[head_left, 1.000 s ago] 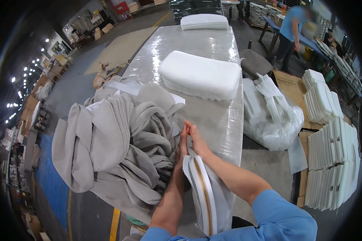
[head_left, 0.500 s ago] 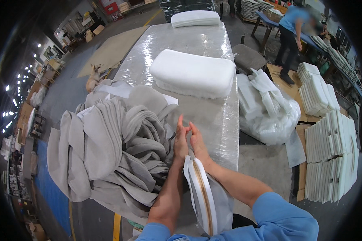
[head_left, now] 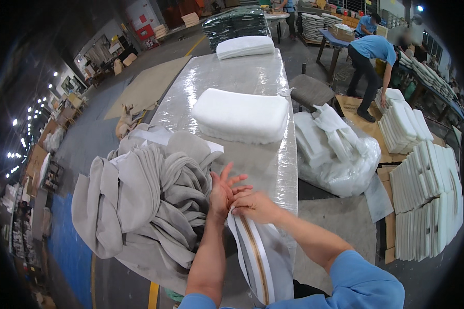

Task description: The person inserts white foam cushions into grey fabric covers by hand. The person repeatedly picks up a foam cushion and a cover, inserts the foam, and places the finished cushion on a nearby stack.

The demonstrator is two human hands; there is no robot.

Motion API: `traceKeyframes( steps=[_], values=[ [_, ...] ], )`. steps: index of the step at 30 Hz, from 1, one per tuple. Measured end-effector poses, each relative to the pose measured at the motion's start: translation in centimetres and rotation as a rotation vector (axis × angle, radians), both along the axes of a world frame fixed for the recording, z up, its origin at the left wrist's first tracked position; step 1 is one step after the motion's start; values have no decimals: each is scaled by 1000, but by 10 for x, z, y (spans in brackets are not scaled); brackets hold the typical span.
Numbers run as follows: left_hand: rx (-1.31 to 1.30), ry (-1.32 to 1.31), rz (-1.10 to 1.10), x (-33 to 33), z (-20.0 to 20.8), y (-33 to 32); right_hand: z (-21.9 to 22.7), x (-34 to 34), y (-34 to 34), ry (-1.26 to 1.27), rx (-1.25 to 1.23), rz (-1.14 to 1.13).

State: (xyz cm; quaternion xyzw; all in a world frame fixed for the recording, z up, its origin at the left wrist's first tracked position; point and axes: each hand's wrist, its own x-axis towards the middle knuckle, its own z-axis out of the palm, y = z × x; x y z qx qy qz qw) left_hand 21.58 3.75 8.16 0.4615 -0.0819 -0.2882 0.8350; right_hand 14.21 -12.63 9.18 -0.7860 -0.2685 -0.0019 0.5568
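At six o'clock, a zippered grey cover (head_left: 258, 252), apparently unfilled, is pinched by the right hand (head_left: 255, 207); the left hand (head_left: 221, 194) is held fingers spread. Toward eight, heaped grey fabric (head_left: 134, 193) is left ungrasped.

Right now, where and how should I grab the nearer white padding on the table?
I'd probably grip the nearer white padding by its two short ends, coming from your side: left hand at the left end, right hand at the right. It lies flat, long side facing you, and both ends show uncovered.
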Motion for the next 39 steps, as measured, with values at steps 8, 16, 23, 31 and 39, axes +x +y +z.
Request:
traceKeyframes(
  steps=[8, 16, 23, 31, 39],
  values=[
    [556, -337, -583, 2, 57, -15, -15, -36, 48, 75, 361, -338],
    [813, -696, -597, -36, 71, -25, -48, -55, 36, -19, 343, -321],
    [542, -582, -346, -43, 44, -18, -26, -64, 28, -47, 263, -396],
    [2, 154, 322, -52, -99, 15, -31, -11, -15, 468, 675, -224],
    [-15, 220, 138, -104, -141, 7, -79, 55, -9, 808, 859, -89]
  ],
)
